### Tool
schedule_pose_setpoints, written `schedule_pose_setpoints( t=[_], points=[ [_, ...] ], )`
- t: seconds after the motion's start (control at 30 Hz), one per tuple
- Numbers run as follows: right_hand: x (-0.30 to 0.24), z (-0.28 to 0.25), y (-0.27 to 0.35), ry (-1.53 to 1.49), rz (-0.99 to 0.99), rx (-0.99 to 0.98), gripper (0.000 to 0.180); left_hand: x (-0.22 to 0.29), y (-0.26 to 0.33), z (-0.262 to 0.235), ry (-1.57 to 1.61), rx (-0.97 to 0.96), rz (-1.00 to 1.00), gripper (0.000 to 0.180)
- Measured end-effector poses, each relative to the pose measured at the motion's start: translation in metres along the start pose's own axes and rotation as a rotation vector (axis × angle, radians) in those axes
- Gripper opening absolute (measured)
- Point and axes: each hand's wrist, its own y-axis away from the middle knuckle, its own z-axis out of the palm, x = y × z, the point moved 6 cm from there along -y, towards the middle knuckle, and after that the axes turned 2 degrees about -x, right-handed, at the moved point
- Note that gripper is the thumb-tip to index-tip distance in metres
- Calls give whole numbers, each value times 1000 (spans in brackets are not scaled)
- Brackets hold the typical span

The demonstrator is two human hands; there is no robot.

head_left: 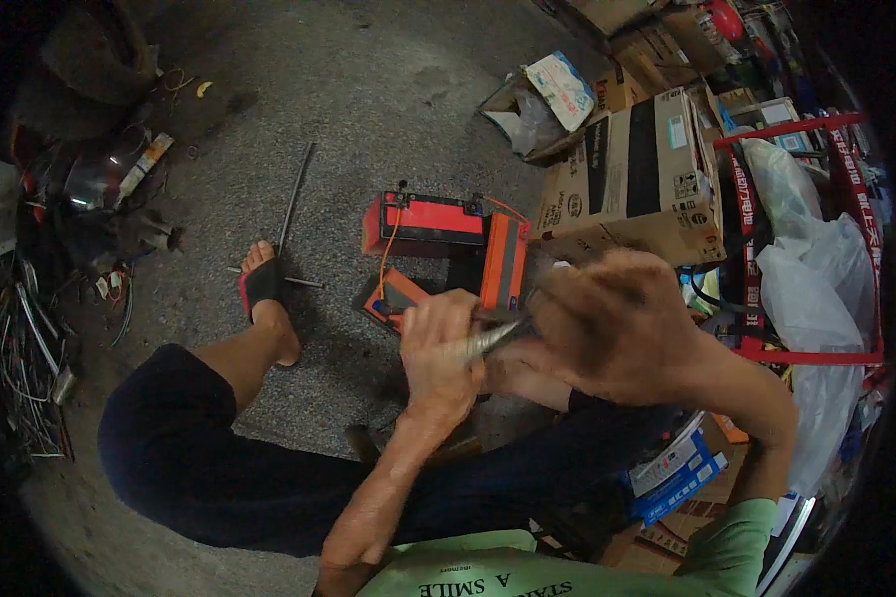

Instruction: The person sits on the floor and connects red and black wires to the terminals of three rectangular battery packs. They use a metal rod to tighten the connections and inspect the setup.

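My left hand (440,350) is closed around one end of a thin shiny metal tool (490,340). My right hand (612,323), blurred by motion, grips the same tool from the right. Both hands are raised over my lap. Beyond them on the ground stands a red and black box-shaped device (438,227) with an upright red and grey panel (504,261) and an orange wire (388,254). A smaller red-edged piece (396,295) lies just past my left hand.
My left foot in a black sandal (265,284) rests on grey gravel ground beside a long metal rod (296,196). Cardboard boxes (632,169) and white plastic bags (806,269) crowd the right. Tangled wires and scrap (40,338) lie at left.
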Motion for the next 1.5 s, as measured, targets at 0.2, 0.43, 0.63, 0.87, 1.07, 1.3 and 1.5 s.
schedule_pose_setpoints(
  t=[0.2, 0.43, 0.63, 0.87, 1.07, 1.3, 1.5],
  points=[
    [15, -4, 9, -31, 161, 99, 21, 2, 7, 0, -9, 45, 29, 29],
    [-12, -1, 7, 185, -171, 64, 32, 1, 3, -4, 4, 72, -10, 31],
    [-3, 14, -2, 79, -135, -122, 30, -2, 2, 0, -13, 32, 8, 26],
    [33, 25, -5, -842, 455, -169, 41, -13, 3, -5, -2, 48, -44, 25],
    [15, -5, -3, -137, 80, 298, 48, -14, 1, -5, 19, 30, -49, 27],
    [13, 20, 3, -471, 393, -320, 42, -5, 9, 6, -34, -2, 15, 35],
    [5, -11, 5, -319, 202, 38, 47, -4, 7, 5, -7, 34, 9, 33]
  ],
)
